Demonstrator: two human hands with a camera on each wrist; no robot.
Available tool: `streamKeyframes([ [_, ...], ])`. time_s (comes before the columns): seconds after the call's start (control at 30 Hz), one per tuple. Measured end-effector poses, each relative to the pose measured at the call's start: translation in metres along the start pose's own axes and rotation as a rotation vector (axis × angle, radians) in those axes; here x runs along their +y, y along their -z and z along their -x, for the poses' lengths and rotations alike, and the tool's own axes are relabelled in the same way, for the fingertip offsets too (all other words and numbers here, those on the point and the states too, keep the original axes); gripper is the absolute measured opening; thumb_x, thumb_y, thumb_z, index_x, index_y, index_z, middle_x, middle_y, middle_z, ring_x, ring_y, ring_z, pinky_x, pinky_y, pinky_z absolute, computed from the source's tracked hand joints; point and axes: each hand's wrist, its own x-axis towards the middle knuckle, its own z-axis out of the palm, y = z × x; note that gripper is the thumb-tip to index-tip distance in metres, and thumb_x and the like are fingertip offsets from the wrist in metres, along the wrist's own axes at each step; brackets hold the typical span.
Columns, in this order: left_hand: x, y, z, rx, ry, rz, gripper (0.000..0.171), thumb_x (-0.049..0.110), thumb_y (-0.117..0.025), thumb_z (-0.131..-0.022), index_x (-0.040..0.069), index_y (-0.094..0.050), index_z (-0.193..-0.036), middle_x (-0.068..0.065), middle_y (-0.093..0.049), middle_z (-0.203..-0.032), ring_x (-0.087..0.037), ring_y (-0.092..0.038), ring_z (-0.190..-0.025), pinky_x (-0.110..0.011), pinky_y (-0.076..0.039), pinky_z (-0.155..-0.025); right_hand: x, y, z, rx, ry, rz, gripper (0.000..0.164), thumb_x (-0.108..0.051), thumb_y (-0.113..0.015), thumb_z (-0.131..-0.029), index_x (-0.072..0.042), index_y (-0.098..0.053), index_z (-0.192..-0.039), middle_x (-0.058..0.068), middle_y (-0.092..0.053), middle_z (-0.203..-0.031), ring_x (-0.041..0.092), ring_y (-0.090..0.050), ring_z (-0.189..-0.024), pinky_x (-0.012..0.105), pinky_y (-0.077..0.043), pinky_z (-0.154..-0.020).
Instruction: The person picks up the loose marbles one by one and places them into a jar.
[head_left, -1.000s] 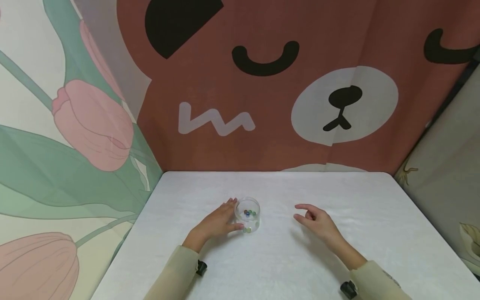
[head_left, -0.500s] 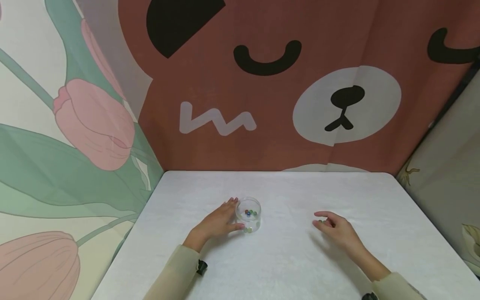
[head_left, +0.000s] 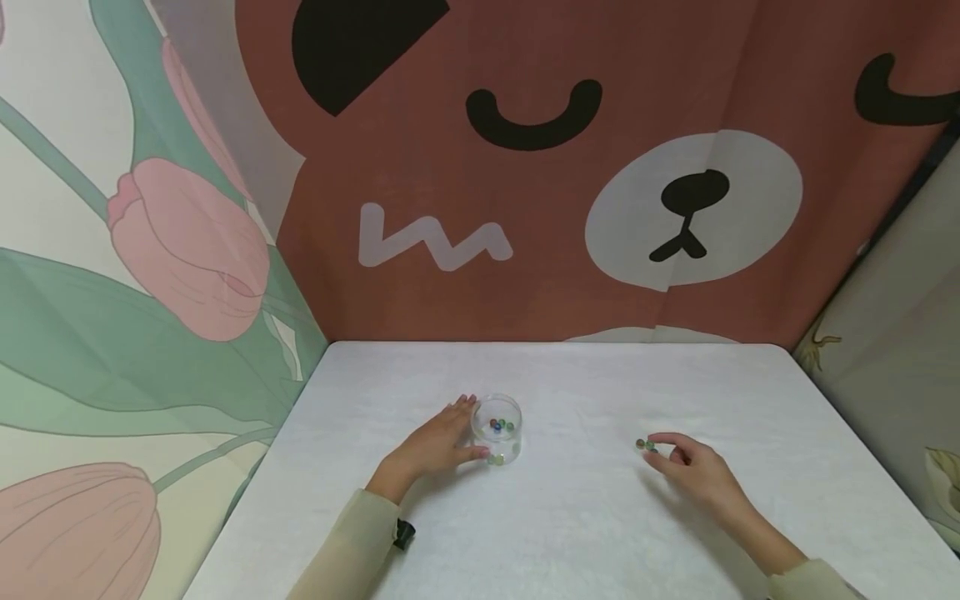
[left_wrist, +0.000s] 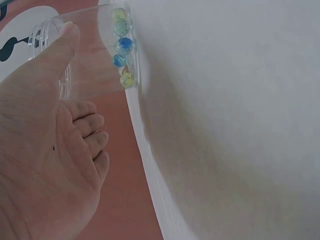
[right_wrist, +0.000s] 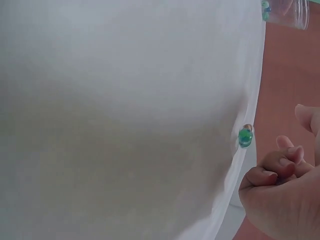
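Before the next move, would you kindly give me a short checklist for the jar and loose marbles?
1. Jar upright on the table: ok.
2. Left hand holding the jar's side: ok.
3. Marbles in the jar lying at its base: ok.
4. Right hand near the loose marbles: ok.
5. Loose marbles pinched: not ok; the right wrist view shows a gap.
6. Loose marble count: cannot tell; they overlap.

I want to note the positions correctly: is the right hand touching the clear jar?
Apart. The head view shows a wide stretch of bare white tabletop between the right hand and the clear jar.
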Motion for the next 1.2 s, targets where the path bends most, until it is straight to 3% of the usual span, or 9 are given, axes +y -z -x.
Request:
streamKeyframes([
  [0.37,0.000,0.000,0.000,-0.004,-0.003,-0.016,0.094,0.063,-0.058,-0.094,0.006,-0.023,-0.161,-0.010,-0.023,-0.167,-0.024,-0.016,-0.156,-0.039,-0.016,-0.128,0.013,0.009,-0.002,-0.008,-0.019,0.046,0.056,-0.043,-0.071,-0.094,-0.006,-0.063,-0.135,-0.001,-0.048,-0.076,0.011,-0.042,-0.063,0.027,-0.037,-0.053],
  [0.8,-0.001,0.003,0.000,-0.004,-0.013,0.001,0.094,0.064,-0.058,-0.094,0.007,-0.024,-0.161,-0.010,-0.023,-0.167,-0.025,-0.017,-0.156,-0.040,-0.017,-0.128,0.024,0.014,-0.019,-0.037,-0.025,0.085,0.052,-0.039,-0.069,-0.096,-0.007,-0.062,-0.136,0.001,-0.050,-0.074,0.014,-0.044,-0.063,0.027,-0.036,-0.050],
  [1.2,-0.001,0.002,0.000,0.005,-0.022,0.002,0.094,0.063,-0.058,-0.094,0.005,-0.026,-0.160,-0.012,-0.024,-0.166,-0.026,-0.018,-0.156,-0.040,-0.017,-0.127,0.025,0.006,-0.031,-0.061,0.028,0.072,0.053,-0.038,-0.075,-0.092,-0.007,-0.065,-0.133,-0.001,-0.048,-0.074,0.012,-0.038,-0.060,0.026,-0.035,-0.049],
])
